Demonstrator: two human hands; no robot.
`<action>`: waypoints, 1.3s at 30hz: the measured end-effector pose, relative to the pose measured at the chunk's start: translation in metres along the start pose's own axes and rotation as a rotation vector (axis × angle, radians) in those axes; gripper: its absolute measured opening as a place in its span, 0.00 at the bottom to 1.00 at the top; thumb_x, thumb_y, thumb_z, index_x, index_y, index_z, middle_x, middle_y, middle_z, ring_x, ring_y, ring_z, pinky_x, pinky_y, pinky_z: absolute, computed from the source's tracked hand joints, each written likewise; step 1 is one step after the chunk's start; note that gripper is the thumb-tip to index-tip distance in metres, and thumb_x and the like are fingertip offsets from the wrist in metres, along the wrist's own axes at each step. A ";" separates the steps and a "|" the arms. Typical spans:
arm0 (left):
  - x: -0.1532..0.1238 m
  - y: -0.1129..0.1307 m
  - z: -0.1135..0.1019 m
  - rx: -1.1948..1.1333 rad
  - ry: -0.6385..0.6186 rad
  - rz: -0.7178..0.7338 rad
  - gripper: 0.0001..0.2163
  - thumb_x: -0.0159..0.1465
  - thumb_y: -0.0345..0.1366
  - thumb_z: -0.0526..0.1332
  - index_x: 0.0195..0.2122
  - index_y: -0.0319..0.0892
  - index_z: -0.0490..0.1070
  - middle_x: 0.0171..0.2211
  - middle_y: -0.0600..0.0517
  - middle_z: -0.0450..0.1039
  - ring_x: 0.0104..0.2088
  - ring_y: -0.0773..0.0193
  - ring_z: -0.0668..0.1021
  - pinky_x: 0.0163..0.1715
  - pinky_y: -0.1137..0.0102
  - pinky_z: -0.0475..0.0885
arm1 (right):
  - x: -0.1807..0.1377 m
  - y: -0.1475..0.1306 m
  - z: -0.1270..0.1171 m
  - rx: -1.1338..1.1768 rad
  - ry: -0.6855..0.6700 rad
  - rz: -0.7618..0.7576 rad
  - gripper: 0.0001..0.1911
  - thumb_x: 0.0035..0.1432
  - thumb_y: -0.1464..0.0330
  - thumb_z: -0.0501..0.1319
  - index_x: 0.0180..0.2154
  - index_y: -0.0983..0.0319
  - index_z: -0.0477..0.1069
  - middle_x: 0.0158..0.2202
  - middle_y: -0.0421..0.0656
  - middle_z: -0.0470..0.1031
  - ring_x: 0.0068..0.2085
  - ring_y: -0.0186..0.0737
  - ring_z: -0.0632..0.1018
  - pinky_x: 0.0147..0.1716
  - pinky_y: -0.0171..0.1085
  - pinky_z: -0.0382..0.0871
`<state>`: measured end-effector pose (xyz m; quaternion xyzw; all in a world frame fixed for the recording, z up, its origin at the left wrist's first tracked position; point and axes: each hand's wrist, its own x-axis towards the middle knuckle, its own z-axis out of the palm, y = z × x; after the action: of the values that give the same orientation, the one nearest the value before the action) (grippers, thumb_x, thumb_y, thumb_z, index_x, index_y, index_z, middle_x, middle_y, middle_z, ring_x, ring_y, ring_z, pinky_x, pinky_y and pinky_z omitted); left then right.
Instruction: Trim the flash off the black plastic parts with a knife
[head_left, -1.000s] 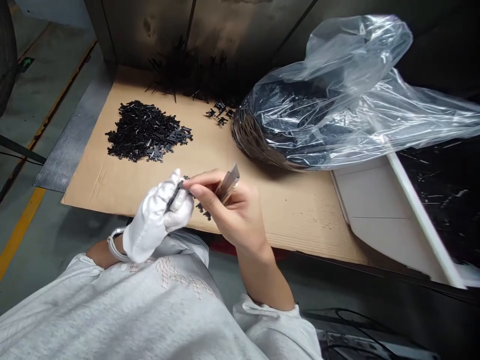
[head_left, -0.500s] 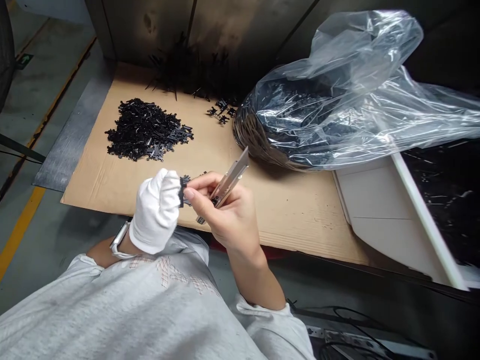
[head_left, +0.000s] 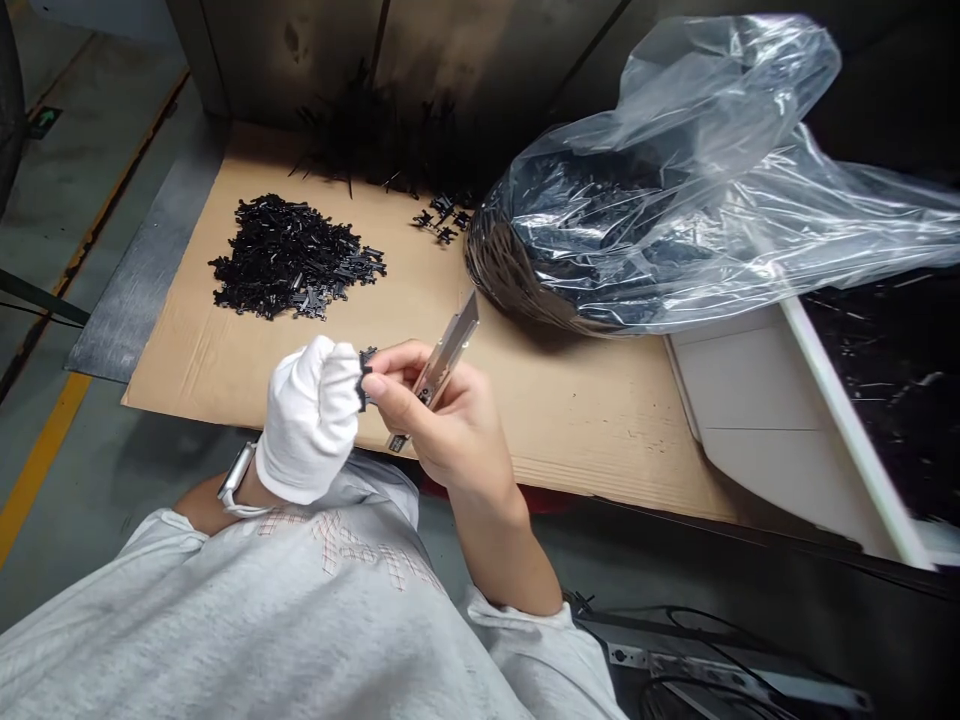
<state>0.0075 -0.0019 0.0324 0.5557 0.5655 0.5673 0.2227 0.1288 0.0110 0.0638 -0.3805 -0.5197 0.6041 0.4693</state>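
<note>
My left hand point(head_left: 307, 415), in a white glove, is closed around a small black plastic part point(head_left: 366, 380) whose edge shows at its fingers. My right hand point(head_left: 442, 410) is bare and grips a metal utility knife point(head_left: 444, 362), blade pointing up and away. The thumb and forefinger of that same hand pinch the black part from its right side. Both hands are close together above the near edge of a cardboard sheet point(head_left: 555, 420). A pile of similar black plastic parts point(head_left: 289, 258) lies beyond my left hand.
A clear plastic bag point(head_left: 675, 230) full of dark pieces bulges at the back right. Several loose black parts point(head_left: 444, 217) lie beside it. To the right stands a white box point(head_left: 750, 390) with black pieces past its wall. A metal plate point(head_left: 142, 260) borders the cardboard's left.
My right hand has shifted slightly left with the knife, and the blade tip has moved left too. My left hand has barely moved and keeps its grip.
</note>
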 end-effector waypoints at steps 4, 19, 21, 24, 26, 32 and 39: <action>0.000 -0.001 -0.001 0.027 0.003 -0.022 0.22 0.68 0.53 0.49 0.25 0.42 0.64 0.20 0.54 0.63 0.21 0.70 0.66 0.21 0.71 0.61 | 0.000 0.001 -0.001 -0.046 0.026 -0.008 0.14 0.51 0.58 0.69 0.28 0.62 0.72 0.19 0.34 0.63 0.21 0.28 0.64 0.19 0.31 0.58; 0.011 -0.025 0.006 0.156 -0.246 0.039 0.17 0.69 0.45 0.48 0.28 0.43 0.65 0.22 0.53 0.67 0.24 0.65 0.69 0.30 0.69 0.64 | -0.004 0.021 -0.029 -0.318 0.147 -0.055 0.09 0.61 0.64 0.59 0.31 0.60 0.63 0.23 0.33 0.58 0.23 0.27 0.61 0.21 0.30 0.57; 0.014 -0.034 0.013 0.308 -0.382 0.019 0.16 0.70 0.41 0.45 0.31 0.42 0.67 0.25 0.50 0.71 0.27 0.63 0.72 0.32 0.68 0.65 | -0.004 0.027 -0.038 -0.455 0.083 -0.011 0.05 0.59 0.69 0.59 0.37 0.60 0.64 0.29 0.35 0.63 0.25 0.28 0.64 0.24 0.30 0.60; 0.014 -0.048 0.027 0.672 -0.626 0.072 0.15 0.70 0.38 0.45 0.36 0.41 0.70 0.34 0.45 0.74 0.35 0.57 0.75 0.36 0.64 0.65 | 0.009 0.034 -0.045 -0.588 0.028 0.009 0.12 0.59 0.67 0.60 0.44 0.60 0.62 0.34 0.38 0.66 0.26 0.29 0.66 0.27 0.32 0.62; 0.011 -0.057 0.036 0.799 -0.689 0.096 0.15 0.69 0.39 0.47 0.39 0.39 0.72 0.38 0.42 0.74 0.38 0.53 0.75 0.36 0.61 0.64 | 0.031 0.040 -0.045 -0.750 -0.001 0.009 0.07 0.62 0.64 0.57 0.40 0.60 0.65 0.29 0.37 0.67 0.27 0.31 0.67 0.29 0.33 0.61; 0.003 -0.067 0.043 0.904 -0.593 0.058 0.16 0.68 0.43 0.50 0.46 0.37 0.69 0.46 0.38 0.70 0.46 0.48 0.72 0.36 0.60 0.62 | 0.118 0.071 -0.020 -1.073 -0.153 0.030 0.04 0.58 0.68 0.60 0.36 0.62 0.70 0.37 0.46 0.76 0.36 0.41 0.72 0.35 0.36 0.61; 0.015 -0.067 0.008 0.592 -0.342 -0.119 0.13 0.66 0.46 0.56 0.37 0.40 0.70 0.35 0.46 0.74 0.35 0.59 0.75 0.37 0.65 0.65 | 0.134 0.094 -0.015 -1.052 -0.141 0.081 0.03 0.56 0.70 0.61 0.30 0.63 0.70 0.30 0.46 0.74 0.33 0.41 0.71 0.33 0.37 0.60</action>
<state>-0.0146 0.0318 -0.0238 0.6490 0.6916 0.2636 0.1763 0.0907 0.1422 -0.0273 -0.5425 -0.7677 0.3037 0.1554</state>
